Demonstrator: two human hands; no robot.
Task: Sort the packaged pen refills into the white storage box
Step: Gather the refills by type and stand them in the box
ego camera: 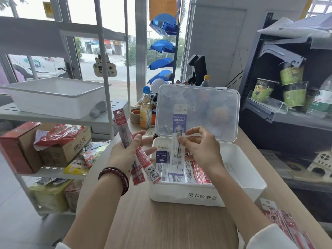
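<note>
Purple refill pack (177,123) stands pinched in right grip (203,150); left grip (125,151) clutches red packs (143,159).

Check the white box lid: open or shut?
Open. The clear lid stands raised behind the white storage box, and packaged refills lie visible inside.

Red refill packs (284,224) run off the lower-right edge.

Matt white plastic box (249,184); glossy film packets (178,133); wood-grain table (161,223).
</note>
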